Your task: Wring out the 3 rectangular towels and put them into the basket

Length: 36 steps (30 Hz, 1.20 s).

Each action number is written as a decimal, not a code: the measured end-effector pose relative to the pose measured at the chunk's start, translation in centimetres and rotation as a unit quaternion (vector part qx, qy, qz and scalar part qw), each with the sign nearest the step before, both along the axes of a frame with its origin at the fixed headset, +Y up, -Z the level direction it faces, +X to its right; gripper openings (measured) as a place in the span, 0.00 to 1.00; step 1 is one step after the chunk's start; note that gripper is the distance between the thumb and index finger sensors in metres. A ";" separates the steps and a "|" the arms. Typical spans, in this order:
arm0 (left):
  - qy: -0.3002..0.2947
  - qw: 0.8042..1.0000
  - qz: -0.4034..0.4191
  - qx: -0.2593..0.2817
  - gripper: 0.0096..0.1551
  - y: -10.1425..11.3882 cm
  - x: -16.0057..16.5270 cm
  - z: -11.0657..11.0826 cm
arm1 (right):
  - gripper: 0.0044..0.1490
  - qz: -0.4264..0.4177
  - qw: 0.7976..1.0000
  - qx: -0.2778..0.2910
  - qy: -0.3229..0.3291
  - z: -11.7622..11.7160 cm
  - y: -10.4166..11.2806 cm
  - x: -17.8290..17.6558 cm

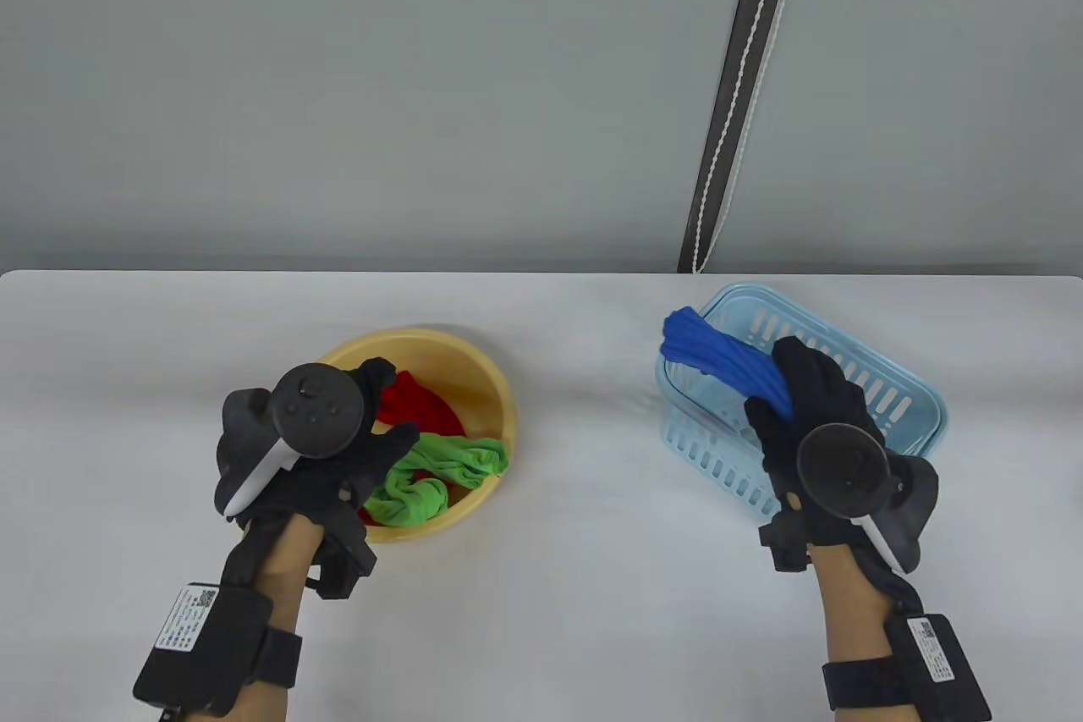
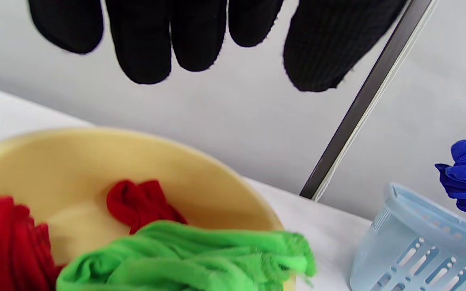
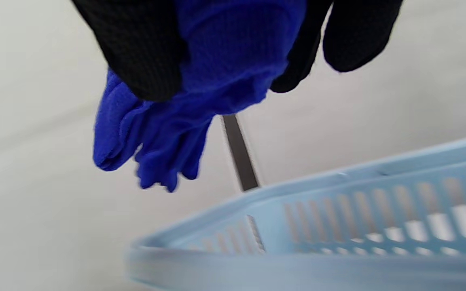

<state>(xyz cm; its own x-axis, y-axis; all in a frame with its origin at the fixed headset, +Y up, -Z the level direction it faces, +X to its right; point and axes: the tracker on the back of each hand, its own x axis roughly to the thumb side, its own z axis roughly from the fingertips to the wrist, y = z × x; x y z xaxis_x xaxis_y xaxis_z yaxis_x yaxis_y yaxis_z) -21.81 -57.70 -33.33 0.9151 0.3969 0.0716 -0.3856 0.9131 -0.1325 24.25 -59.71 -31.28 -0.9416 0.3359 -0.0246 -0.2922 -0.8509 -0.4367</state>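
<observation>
Blue towel: twisted blue cloth towel [image 1: 719, 358], gripped by right hand [image 1: 808, 409] above pale blue slotted plastic basket [image 1: 909, 409].
Left hand: left hand [image 1: 338, 451] relaxed, empty.
Surface: white desk [image 1: 592, 570].

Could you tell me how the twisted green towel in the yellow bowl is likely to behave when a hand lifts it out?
The twisted green cloth towel would probably flop and sag, since it lies in soft, bent folds. One end drapes over the round yellow plastic bowl's rim, so it may drag there. It partly overlies the crumpled red cloth towel and might tug it along.
</observation>
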 end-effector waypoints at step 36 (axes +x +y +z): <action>-0.124 0.979 -0.113 -0.113 0.28 -5.3 7.1 -7.9 | 0.55 0.054 0.993 -0.009 0.103 5.6 -0.6 -5.8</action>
